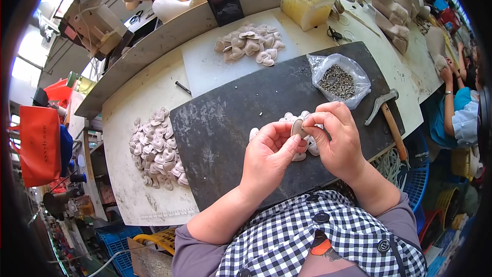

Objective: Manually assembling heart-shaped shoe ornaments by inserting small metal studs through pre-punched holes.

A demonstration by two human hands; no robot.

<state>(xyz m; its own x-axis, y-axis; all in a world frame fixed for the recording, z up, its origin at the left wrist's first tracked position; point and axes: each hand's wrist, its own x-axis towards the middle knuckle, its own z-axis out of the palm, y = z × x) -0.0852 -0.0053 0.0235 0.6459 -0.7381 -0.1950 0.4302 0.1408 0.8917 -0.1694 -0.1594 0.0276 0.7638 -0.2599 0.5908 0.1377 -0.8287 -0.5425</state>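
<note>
Over the black board (225,128), my left hand (269,154) pinches a small beige padded piece (297,127) between thumb and fingers. My right hand (335,136) is closed at the piece's edge, thumb and forefinger pressed together. Anything tiny in that pinch is too small to make out. Several similar pale pieces (299,157) lie on the board beneath, partly covered by my hands. An opened clear plastic bag (362,83) full of small metal studs (336,82) sits on the board's far right. Nearby lies a hammer (392,125) with a wooden handle.
Heart-shaped beige pieces form one pile (156,149) on the left and another (251,43) on a white sheet (200,69). A phone (223,1) leans on the low partition. Behind are a yellowish block (307,6) and small scissors (334,34). Another person (456,107) works at far right.
</note>
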